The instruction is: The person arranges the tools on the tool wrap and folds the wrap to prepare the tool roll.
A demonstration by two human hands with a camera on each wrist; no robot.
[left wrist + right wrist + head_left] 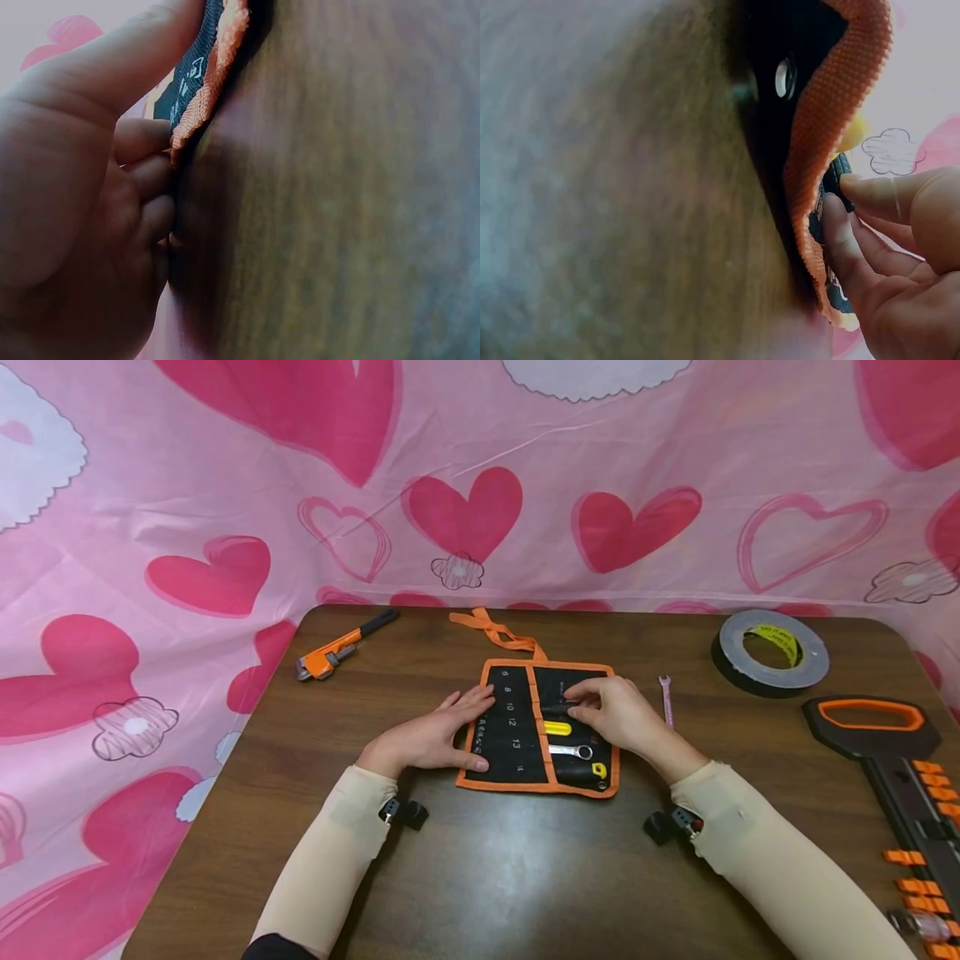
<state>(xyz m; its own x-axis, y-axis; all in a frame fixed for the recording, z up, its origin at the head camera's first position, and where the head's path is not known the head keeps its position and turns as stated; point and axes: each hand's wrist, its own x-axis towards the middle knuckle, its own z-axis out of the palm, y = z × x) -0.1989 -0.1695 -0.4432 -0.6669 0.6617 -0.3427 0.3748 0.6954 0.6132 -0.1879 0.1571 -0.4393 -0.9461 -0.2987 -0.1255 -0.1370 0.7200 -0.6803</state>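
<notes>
A black fabric tool roll [517, 727] with orange edging lies unfolded on the table, numbers printed down its left panel. My left hand [438, 739] rests on its left edge, fingers extended and thumb apart; the left wrist view shows the orange edging [204, 105] beside the thumb. At the right panel, my right hand [618, 714] pinches a black ribbed handle [838, 182] between thumb and fingers; its other end is hidden. Below it in the pockets sit a yellow handle [557, 727], a ring-ended wrench [582, 752] and a black tool with a yellow end [598, 770].
An orange pipe wrench [330, 653] lies at the back left. Orange ties [498, 631] trail behind the roll. Rightward are a small wrench [667, 700], a tape roll [810, 667] and a black rack with orange clips [892, 777]. A heart-printed curtain [547, 443] hangs behind.
</notes>
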